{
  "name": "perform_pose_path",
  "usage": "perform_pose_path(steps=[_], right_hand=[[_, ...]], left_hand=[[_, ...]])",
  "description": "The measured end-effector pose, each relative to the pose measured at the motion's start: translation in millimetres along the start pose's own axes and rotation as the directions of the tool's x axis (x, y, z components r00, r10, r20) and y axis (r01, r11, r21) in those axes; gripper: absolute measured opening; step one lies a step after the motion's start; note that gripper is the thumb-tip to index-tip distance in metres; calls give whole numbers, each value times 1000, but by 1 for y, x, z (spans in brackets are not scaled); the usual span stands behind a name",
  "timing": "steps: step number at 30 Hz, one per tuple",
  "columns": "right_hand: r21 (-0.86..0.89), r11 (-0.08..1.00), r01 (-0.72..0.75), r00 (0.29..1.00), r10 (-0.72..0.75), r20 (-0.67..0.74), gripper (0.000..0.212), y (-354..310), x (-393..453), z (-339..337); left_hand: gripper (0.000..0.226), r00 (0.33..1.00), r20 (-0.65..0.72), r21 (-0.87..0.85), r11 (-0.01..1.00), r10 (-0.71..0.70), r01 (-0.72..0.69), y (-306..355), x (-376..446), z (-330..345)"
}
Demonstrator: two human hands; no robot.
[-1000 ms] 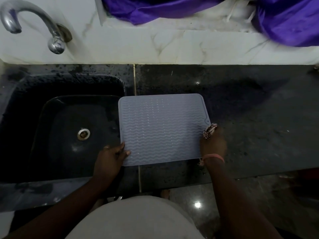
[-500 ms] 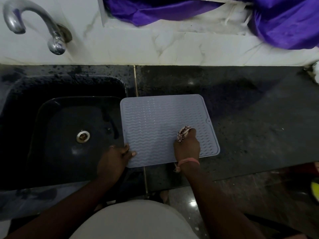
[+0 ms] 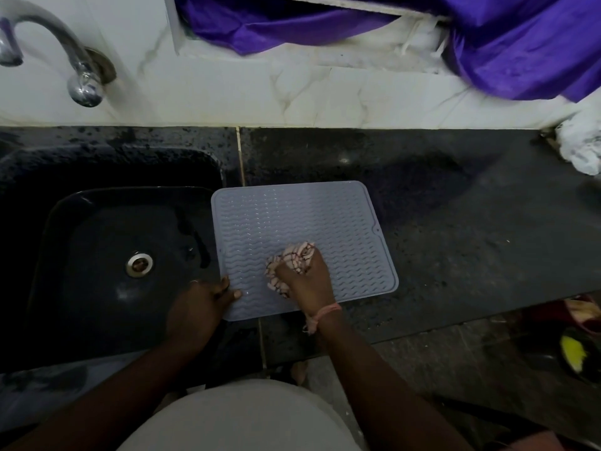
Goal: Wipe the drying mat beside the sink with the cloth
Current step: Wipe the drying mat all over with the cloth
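A pale grey ribbed drying mat lies on the dark counter, its left edge over the rim of the black sink. My right hand grips a bunched pink-and-white patterned cloth and presses it on the mat's near middle. My left hand holds the mat's near left corner, thumb lying on top of the mat and fingers at its edge.
A chrome tap juts from the white marble wall above the sink. Purple fabric hangs at the top. A crumpled white bag sits at the counter's far right. The counter's front edge runs close below the mat.
My right hand has slid the cloth leftward across the mat, from its right edge to its near middle. My left hand stays at the near left corner.
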State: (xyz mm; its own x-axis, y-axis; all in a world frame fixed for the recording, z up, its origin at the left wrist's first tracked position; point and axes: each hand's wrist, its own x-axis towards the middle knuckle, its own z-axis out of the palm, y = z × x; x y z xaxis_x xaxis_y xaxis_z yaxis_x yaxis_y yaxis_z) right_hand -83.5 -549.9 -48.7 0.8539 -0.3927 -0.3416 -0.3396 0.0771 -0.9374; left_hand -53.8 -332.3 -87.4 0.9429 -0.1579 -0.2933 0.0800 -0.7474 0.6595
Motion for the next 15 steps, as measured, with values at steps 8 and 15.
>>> perform_pose_path(steps=[8,15], right_hand=[[72,991,116,942,-87,-323,37,-25,30,-121],[-505,863,-10,899,-213,-382,39,-8,39,-138]], left_hand=[[48,1000,5,36,999,1,-1,-2,0,1],[44,1000,27,44,999,14,-15,-1,3,0]])
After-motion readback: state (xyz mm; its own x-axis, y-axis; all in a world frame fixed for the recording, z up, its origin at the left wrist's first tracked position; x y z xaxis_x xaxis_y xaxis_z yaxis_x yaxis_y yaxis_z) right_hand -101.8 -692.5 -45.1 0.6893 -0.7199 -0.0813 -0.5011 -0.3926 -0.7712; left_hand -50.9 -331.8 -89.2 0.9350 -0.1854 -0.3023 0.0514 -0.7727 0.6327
